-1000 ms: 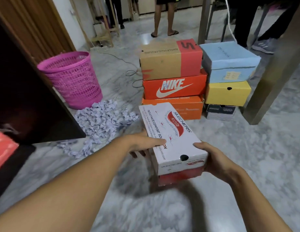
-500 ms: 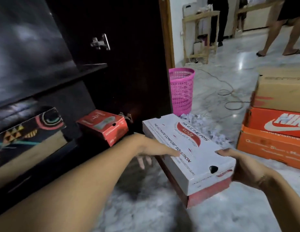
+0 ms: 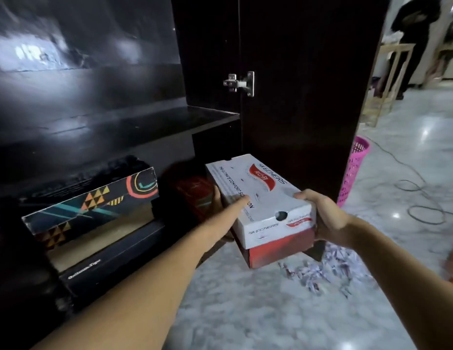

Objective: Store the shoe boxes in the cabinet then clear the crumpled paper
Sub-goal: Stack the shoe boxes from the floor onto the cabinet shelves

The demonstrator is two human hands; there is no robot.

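Note:
I hold a white-and-red Skechers shoe box in the air at the mouth of the dark cabinet. My left hand grips its left side with the thumb on the lid. My right hand clasps the near right corner. On the cabinet's bottom shelf sit a black box with a colourful geometric pattern and, dimly, a red box just behind my left hand. Crumpled paper is strewn over the marble floor below the held box.
The cabinet's open door stands right behind the held box, with a hinge on its edge. A pink basket shows past the door. A cable loops over the floor at right. A person stands far right.
My view swung left from the stacked boxes to the cabinet. The Skechers box travelled with both hands up to the bottom shelf, close to the red box.

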